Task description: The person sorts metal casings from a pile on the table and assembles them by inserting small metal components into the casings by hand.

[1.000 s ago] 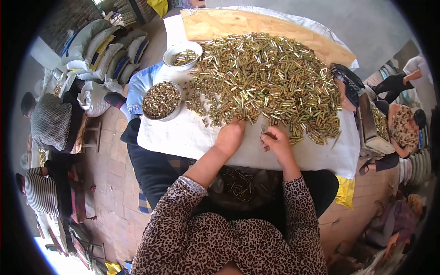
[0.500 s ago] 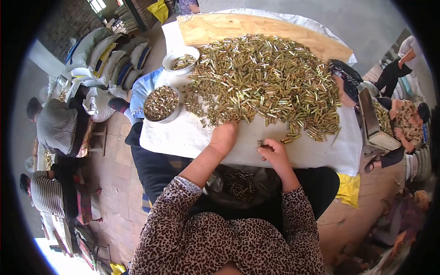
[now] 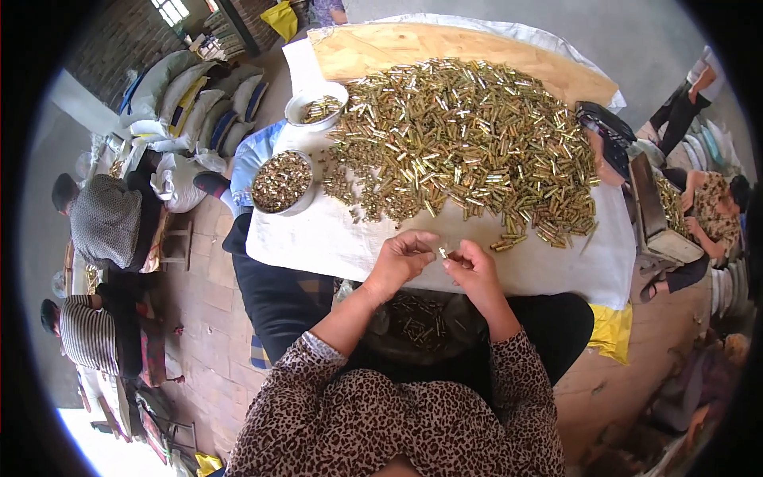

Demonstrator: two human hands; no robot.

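Note:
Close together above the front of the white cloth [image 3: 318,238], my two hands meet at a small shiny metal piece [image 3: 442,253]. My left hand [image 3: 403,261] has its thumb and fingers pinched near the piece's left side; whether it grips anything is hidden. The fingertips of my right hand [image 3: 474,272] are closed on the piece. Just beyond them spreads a big heap of brass-coloured metal sleeves [image 3: 469,135]. Smaller metal bits [image 3: 362,195] lie scattered at the heap's left edge. In my lap, below the hands, a dark bag [image 3: 417,322] holds several thin dark metal pieces.
A bowl of small metal bits [image 3: 282,183] stands on the left, with a white bowl of sleeves [image 3: 316,105] behind it. A wooden board [image 3: 445,44] borders the far side. Co-workers sit left [image 3: 103,219] and right [image 3: 715,207]; full sacks [image 3: 179,91] are stacked far left.
My left hand has come back from the heap's near edge and moved right, to my right hand. A small shiny piece now shows between them. My right hand has shifted slightly.

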